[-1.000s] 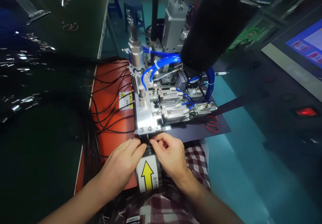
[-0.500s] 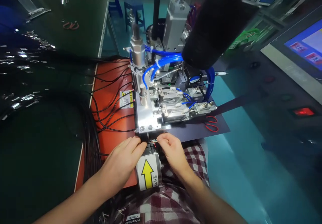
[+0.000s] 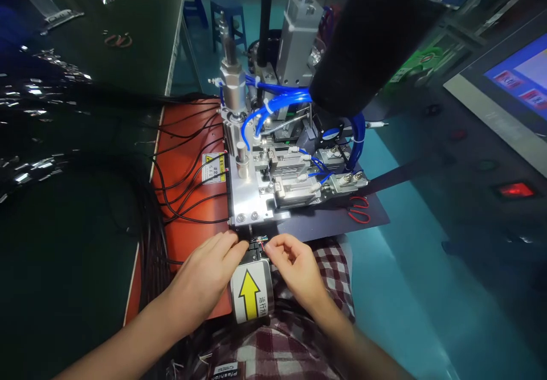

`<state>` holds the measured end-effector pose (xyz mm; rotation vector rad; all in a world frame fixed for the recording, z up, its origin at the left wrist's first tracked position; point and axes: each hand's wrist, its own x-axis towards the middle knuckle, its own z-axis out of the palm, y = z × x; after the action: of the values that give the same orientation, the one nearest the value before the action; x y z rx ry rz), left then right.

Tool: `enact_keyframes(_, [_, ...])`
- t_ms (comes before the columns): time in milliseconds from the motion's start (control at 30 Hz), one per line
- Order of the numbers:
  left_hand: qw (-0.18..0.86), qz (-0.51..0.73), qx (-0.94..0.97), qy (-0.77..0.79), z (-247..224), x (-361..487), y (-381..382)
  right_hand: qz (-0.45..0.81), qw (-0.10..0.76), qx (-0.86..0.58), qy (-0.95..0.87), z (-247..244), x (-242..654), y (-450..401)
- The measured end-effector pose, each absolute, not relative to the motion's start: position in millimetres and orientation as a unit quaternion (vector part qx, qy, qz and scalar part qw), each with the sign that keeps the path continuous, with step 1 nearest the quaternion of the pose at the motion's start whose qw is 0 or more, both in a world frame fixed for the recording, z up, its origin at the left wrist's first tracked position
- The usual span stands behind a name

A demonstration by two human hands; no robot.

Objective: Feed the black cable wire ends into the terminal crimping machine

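Observation:
Several thin coloured wires [image 3: 261, 238] fan out just right of my left fingertips, at the front of the silver machine [image 3: 248, 197]. My left hand [image 3: 209, 274] is closed, thumb against fingers, around what looks like the end of a black cable [image 3: 174, 262] that runs in beneath it. The grip itself is mostly hidden. My right hand [image 3: 298, 266] pinches with thumb and forefinger at a thin red wire [image 3: 262, 247], slightly right of the others. Below the wires sits a black block in front of a white housing with a yellow arrow [image 3: 249, 294].
Black cables [image 3: 188, 197] cross the orange board [image 3: 194, 237] on the left, beside a dark bench. Red-handled scissors [image 3: 359, 210] lie on the dark plate at right. Blue air tubes [image 3: 282, 99] arch over the machine. A control panel with a screen [image 3: 523, 89] stands right.
My right hand has moved slightly down and right, drawing the red wire away from the other wires, which now show more clearly. My left hand stays nearly in place.

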<state>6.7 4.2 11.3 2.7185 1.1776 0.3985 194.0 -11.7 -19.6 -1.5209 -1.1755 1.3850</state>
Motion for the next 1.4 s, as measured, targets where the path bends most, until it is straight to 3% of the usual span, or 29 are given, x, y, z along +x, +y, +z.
enact_keyframes(100, [0.07, 0.136, 0.908, 0.39, 11, 7, 4, 0.528, 0.367, -0.605, -0.47, -16, 189, -16])
enact_keyframes(300, [0.071, 0.134, 0.907, 0.393, 11, 7, 4, 0.319, 0.34, -0.624, -0.628, -3, 192, -9])
enact_keyframes(567, [0.069, 0.144, 0.904, 0.397, 12, 8, 3, 0.638, 0.368, -0.544, -0.401, -24, 197, 4])
enact_keyframes(1067, [0.065, 0.152, 0.905, 0.392, 14, 10, 5, 0.624, 0.392, -0.534, -0.415, -30, 188, 5])
enact_keyframes(1233, [0.011, 0.079, 0.897, 0.435, 26, 14, -4, 0.616, 0.409, -0.531, -0.413, -32, 187, 5])
enact_keyframes(1400, [0.101, 0.049, 0.881, 0.459, 28, 14, -11, 0.614, 0.406, -0.533, -0.417, -32, 187, 5])
